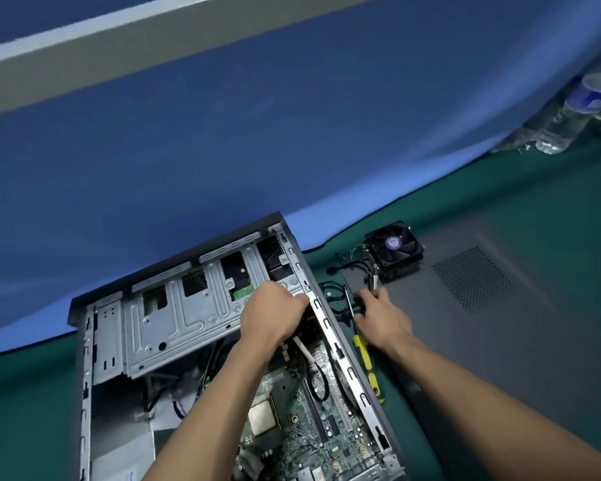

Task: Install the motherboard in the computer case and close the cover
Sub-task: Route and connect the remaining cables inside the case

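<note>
the computer case point(174, 328) lies open on the green mat point(500, 189), and the motherboard point(292, 425) sits inside its lower right part, near the right wall. the left hand point(271, 314) is inside the case with fingers curled tight at the top of the right wall; what it grips is hidden. the right hand point(382, 317) is outside the case, over the black cables point(333, 293), its fingers bent down among them; whether it pinches one cannot be told. a yellow-handled screwdriver point(366, 359) lies just beside the case wall. the grey side cover point(483, 307) lies flat to the right, with the cooler fan point(394, 249) on its far corner.
</note>
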